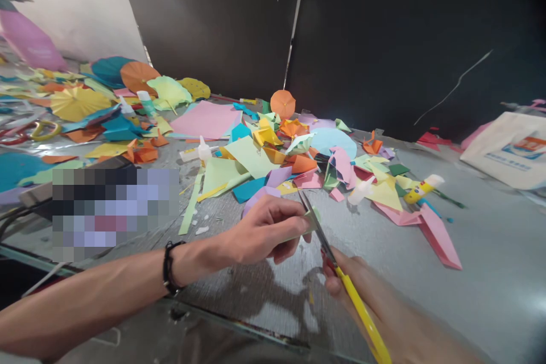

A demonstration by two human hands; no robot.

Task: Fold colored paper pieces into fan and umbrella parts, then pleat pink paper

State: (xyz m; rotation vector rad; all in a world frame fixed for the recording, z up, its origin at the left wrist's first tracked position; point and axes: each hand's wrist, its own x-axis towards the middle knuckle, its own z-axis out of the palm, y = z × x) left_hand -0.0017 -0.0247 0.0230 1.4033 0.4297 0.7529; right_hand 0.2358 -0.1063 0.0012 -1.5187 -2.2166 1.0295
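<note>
My left hand (267, 230), a dark bracelet at its wrist, pinches a small piece of light green paper (314, 218) between thumb and fingers. My right hand (362, 281) grips scissors (357, 304) with yellow handles. Their metal blades point up and away from me, right at the green paper beside my left fingertips. How far the blades are parted is hard to make out. Behind my hands lies a heap of coloured paper scraps, with a pale green sheet (251, 156) and a light blue paper disc (333, 142) among them.
White glue bottles (205, 152) and a yellow glue stick (424, 189) stand or lie among the scraps. Folded pink paper (439, 236) is at right, near a white bag (507, 151). Paper umbrellas (81, 103) and more scissors (45, 131) lie at left. A dark wall (384, 40) rises behind.
</note>
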